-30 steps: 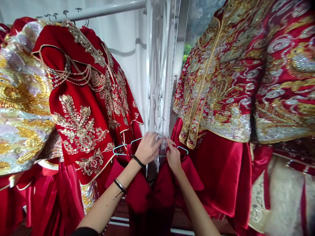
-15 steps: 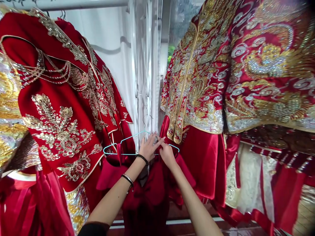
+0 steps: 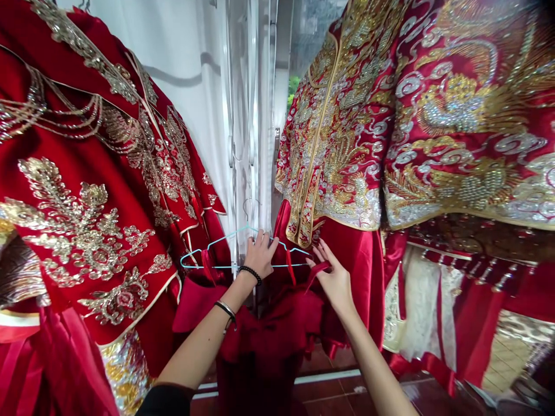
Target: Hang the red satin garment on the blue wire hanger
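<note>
1. Nearest, the person's left forearm came up from a black sleeve (image 3: pixel 167 400), with a silver-and-black band (image 3: pixel 226 311) above the wrist and a beaded black bracelet (image 3: pixel 250 274) nearer the hand; the right forearm was bare.
2. The left hand (image 3: pixel 260 255) had its fingers closed over the light-blue hanger (image 3: pixel 226 237), near the middle of its sloping top bar.
3. The right hand (image 3: pixel 336 280), well apart from the left, pinched a thin red strap (image 3: pixel 315 274) between thumb and fingers just beside the hanger's right end.
4. The dark red garment (image 3: pixel 269 323) hung below the hanger, between and beneath the two hands. Two other red loops, one left of the left hand and one right of it, passed over the hanger.
5. To the left stood a red jacket (image 3: pixel 125 190) with silvery floral beading and draped bead strings.
6. To the right hung a gold-and-silver embroidered jacket (image 3: pixel 342 133) over a red satin skirt (image 3: pixel 347 266), with a second embroidered jacket (image 3: pixel 468 115) just beside it.
7. Below lay reddish floor tiles (image 3: pixel 329 390), crossed by a white bar.
8. Behind the hanger rose a white metal frame (image 3: pixel 228 115); farther back were a white curtain (image 3: pixel 182 34) and a window pane (image 3: pixel 312 29) with some green showing.
</note>
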Available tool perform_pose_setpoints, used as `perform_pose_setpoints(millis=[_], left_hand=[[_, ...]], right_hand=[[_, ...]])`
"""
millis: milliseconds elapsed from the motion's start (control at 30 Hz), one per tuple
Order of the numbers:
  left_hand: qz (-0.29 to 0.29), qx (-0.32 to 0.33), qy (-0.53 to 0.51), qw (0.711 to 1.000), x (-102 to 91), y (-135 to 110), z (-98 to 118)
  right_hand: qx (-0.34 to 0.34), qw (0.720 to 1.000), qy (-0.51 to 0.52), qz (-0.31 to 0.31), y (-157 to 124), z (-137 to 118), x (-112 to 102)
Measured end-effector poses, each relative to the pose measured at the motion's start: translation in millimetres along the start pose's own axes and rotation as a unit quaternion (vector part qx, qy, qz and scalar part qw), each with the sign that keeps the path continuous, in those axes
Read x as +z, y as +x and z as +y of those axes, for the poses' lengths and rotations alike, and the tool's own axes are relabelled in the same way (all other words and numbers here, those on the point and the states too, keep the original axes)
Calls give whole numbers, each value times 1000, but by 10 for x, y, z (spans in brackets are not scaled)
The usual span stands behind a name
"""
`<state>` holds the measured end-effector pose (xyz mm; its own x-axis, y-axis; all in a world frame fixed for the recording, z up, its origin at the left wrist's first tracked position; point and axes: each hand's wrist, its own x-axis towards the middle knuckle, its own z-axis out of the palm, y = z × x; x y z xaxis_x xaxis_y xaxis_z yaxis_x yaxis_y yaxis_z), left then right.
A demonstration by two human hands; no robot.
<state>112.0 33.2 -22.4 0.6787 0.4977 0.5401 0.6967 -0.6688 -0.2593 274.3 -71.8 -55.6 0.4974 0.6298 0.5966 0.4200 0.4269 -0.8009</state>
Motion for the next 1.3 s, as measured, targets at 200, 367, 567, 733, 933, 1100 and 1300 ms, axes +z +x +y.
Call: perform_pose_setpoints(millis=[200,367,567,733,933,1100,1300], left_hand=[[28,14,-25,999,-76,-56,6],[37,30,-43,998,-93,-107,-36],[34,41,-70,996,-129,-154,-66],[28,33,-70,997,-139,-177,-48],[22,31,-66,997,-142,-200,-30],[27,25,-50,998,-113,-206,-14],[37,14,-29,999,-43,-190,23]], right_hand=[[54,996,28,-72,55,-106,-112],[61,988,-2,-142,114,-169,-53],[56,966,-33,-251,281,-265,74],[46,948,-133,-287,423,-460,209],[50,922,-201,-326,540,-597,206],[-2,913,-330,-239,516,-562,209],[-63,884,-389,-253,287,-406,498]])
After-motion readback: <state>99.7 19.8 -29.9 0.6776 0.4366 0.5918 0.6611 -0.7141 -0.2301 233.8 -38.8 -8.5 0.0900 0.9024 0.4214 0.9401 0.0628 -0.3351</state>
